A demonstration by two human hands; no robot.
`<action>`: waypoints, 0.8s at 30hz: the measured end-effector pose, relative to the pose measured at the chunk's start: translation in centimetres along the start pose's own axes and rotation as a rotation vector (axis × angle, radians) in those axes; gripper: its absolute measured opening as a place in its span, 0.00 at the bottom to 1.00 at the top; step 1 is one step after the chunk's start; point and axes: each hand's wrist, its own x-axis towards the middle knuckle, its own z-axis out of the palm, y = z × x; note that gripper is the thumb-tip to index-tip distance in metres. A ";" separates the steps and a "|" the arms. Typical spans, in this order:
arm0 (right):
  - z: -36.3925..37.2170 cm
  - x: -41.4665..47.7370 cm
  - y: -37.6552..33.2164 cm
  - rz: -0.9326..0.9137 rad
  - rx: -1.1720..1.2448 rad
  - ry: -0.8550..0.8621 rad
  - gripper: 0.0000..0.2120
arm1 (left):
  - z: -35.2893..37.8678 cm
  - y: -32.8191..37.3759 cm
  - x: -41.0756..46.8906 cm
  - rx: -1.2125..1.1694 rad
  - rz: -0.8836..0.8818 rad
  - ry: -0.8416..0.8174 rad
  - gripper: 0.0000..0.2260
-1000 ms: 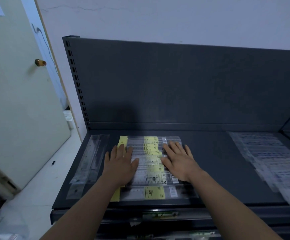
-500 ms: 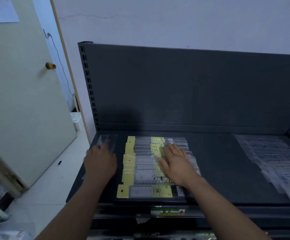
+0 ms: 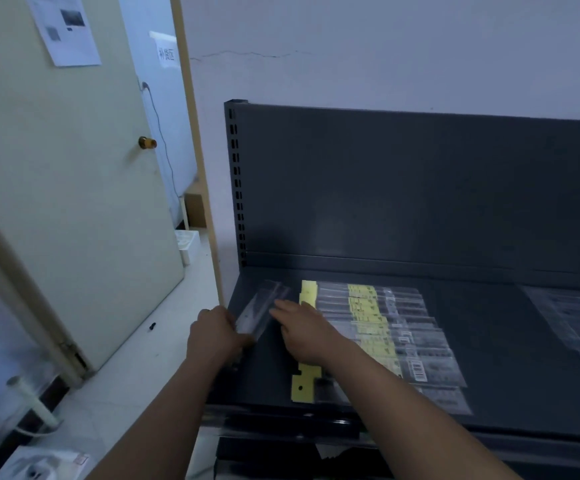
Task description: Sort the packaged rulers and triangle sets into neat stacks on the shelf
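Note:
On the dark grey shelf [image 3: 489, 358] lies a spread of packaged rulers with yellow cards [image 3: 382, 323], fanned from back to front. At the shelf's left end lie clear ruler packs [image 3: 262, 301]. My left hand [image 3: 214, 336] grips the near end of those clear packs, fingers curled over their edge. My right hand [image 3: 307, 334] reaches across with straight fingers, its tips touching the clear packs' right edge. More clear packaged sets [image 3: 579, 317] lie at the far right of the shelf.
The shelf's upright back panel [image 3: 420, 188] rises behind the goods. A pale door [image 3: 67, 188] stands open to the left, with white floor [image 3: 136, 368] beside the shelf. A lower shelf edge [image 3: 281, 431] juts out below.
My right hand left the yellow-card rulers and moved left to the clear packs. My left hand now curls on those packs. The view swung left.

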 end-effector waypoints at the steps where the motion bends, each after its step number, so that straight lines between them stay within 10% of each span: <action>1: 0.3 0.6 -0.5 0.003 0.004 -0.026 0.23 | -0.3 -0.3 -0.2 -0.036 -0.014 0.003 0.20; 4: 0.8 1.7 -1.3 0.003 -0.008 -0.060 0.22 | -0.7 -1.3 -0.1 -0.089 -0.075 -0.057 0.28; 13: 0.9 2.8 -1.4 0.002 0.172 0.107 0.21 | -3.9 -4.3 -0.4 -0.172 -0.073 -0.150 0.10; 19: -1.1 4.5 -2.4 -0.013 -0.003 -0.009 0.36 | -6.1 -4.8 -0.6 -0.087 0.114 -0.113 0.12; 24: -3.1 4.9 -3.2 -0.049 -0.046 -0.008 0.12 | -7.5 -3.7 -1.1 -0.089 0.235 -0.091 0.17</action>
